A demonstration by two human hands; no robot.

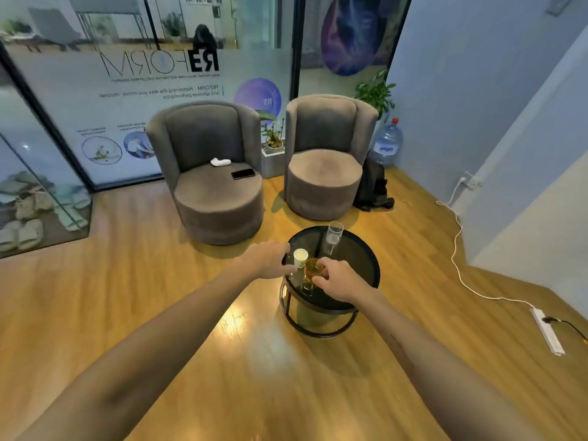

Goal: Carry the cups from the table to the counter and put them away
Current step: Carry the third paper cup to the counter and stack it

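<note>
A small round black table [362, 259] stands on the wooden floor. On it are a white paper cup [300, 257], an amber glass cup [311, 267], a tall clear glass [333, 238] at the back, and a small clear glass [306, 287] near the front edge. My left hand [270, 260] reaches to the left side of the white cup, fingers curled beside it; whether it grips the cup is hidden. My right hand [337, 280] pinches the amber cup at its rim.
Two grey armchairs [219, 198] [324, 173] stand behind the table; a phone [243, 174] and a white cloth lie on the left one. A white cable and power strip [548, 335] lie on the floor to the right. Glass wall at the back and left.
</note>
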